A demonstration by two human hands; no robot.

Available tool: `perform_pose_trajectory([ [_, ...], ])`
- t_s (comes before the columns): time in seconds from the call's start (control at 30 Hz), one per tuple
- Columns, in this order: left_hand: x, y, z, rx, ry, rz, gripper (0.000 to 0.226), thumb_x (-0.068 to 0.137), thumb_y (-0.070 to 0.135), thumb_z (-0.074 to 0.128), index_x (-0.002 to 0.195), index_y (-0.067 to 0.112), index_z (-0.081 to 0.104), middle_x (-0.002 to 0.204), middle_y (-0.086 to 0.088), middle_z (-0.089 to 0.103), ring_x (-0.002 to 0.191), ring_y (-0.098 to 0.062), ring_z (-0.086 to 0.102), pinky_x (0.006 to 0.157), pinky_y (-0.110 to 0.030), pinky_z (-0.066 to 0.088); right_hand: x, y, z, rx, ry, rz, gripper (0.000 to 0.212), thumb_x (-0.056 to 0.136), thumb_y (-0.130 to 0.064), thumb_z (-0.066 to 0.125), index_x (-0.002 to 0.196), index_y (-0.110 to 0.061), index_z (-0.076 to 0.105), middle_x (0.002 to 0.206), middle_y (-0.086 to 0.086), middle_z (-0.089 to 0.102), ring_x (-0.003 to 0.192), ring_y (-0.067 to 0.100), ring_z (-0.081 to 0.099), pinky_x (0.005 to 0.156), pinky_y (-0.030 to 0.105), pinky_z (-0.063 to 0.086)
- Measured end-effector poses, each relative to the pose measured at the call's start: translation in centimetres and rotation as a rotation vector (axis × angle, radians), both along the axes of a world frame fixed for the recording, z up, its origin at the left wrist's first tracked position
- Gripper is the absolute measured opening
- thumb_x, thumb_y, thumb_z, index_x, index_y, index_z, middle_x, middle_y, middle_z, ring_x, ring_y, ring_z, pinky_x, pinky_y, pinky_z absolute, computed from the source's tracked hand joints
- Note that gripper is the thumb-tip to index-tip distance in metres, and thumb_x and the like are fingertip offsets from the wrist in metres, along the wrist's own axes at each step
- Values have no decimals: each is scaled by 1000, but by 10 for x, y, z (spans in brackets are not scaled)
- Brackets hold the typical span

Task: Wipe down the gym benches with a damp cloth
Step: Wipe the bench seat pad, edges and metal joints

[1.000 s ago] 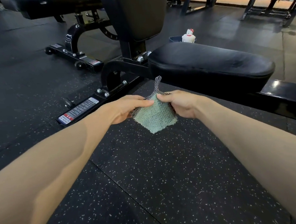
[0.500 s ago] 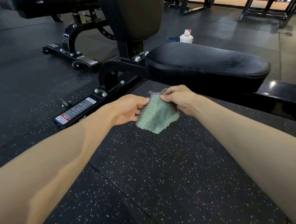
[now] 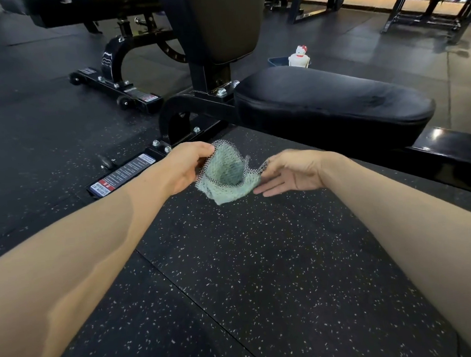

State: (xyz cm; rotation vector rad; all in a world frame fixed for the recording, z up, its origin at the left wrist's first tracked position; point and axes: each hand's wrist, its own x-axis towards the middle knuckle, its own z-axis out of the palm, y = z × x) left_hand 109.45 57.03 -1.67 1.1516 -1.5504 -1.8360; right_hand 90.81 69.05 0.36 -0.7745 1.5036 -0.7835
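A small green cloth [image 3: 226, 179] with a dark mesh backing hangs spread between my hands, above the speckled rubber floor. My left hand [image 3: 192, 164] grips its upper left corner with curled fingers. My right hand [image 3: 292, 172] pinches its right corner at the thumb, with the other fingers stretched out under the cloth. The black padded bench seat [image 3: 329, 101] lies just beyond and to the right of my hands. Its upright backrest [image 3: 219, 22] rises behind the seat. Neither hand touches the bench.
The bench's black steel base [image 3: 123, 174] with a warning label lies on the floor left of my left hand. A white bottle [image 3: 300, 55] and a blue tub [image 3: 277, 61] stand behind the seat. A second bench frame [image 3: 112, 75] and racks [image 3: 424, 1] stand farther back.
My hands have moved apart and pulled the bunched cloth open. The right hand has shifted to the right and lower, and its fingers have straightened.
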Motion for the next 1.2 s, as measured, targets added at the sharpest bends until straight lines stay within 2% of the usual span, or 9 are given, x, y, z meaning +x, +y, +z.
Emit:
perform_pose_trajectory([
  [0.13,-1,2,4,26,137,-59,19,97,12,45,92,12,62,100,-3,64,102,-20,56,99,-43,46,7,0,4,-15,56,-47,15,95,-13,57,97,1,63,94,20,69,82,30,72,73,33,61],
  [0.27,0,0,8,93,229,-105,21,99,12,41,96,9,63,95,-4,66,93,-21,60,90,-42,51,6,1,7,102,283,33,14,80,-5,73,89,3,65,84,15,70,71,20,68,60,23,57],
  [0.4,0,2,11,133,271,-106,26,100,12,38,92,8,62,89,-5,67,86,-19,63,80,-38,52,7,1,0,145,469,27,21,76,-3,77,92,-5,63,108,12,63,96,21,61,77,26,51],
  [0.53,-3,8,14,133,216,-181,25,101,15,39,92,10,62,84,-3,67,76,-17,65,70,-34,53,13,-5,2,22,278,-30,52,78,-4,76,122,-10,48,109,10,62,94,23,63,78,31,54],
  [0.63,-10,13,16,115,208,-214,21,100,16,39,95,12,59,85,-3,63,75,-17,62,71,-34,52,27,-11,0,-17,274,62,30,83,-1,69,106,-12,54,97,6,66,92,22,63,86,37,51],
  [0.8,-11,14,22,76,197,-238,21,98,17,44,90,14,63,85,-1,62,77,-16,61,77,-35,51,33,-18,-3,-94,277,83,24,86,7,60,99,-13,63,84,0,67,74,13,58,74,26,44],
  [1.0,-2,6,18,67,163,-126,20,98,18,44,100,10,62,89,-1,65,80,-16,64,69,-32,53,25,-16,-3,-50,267,141,29,83,-11,70,112,-12,66,136,3,56,131,20,44,115,42,26],
  [1.07,-2,3,18,65,132,-97,20,99,18,44,100,10,63,91,-1,66,79,-15,66,64,-30,54,24,-16,-4,-86,233,67,4,88,-19,67,89,-15,66,133,7,58,127,24,49,115,45,28],
  [1.2,-4,3,17,74,54,-184,22,98,18,51,108,4,64,105,-9,70,96,-19,68,78,-34,56,22,-21,-3,-163,224,-112,14,97,-25,57,91,-13,63,122,10,64,110,24,61,105,43,43],
])
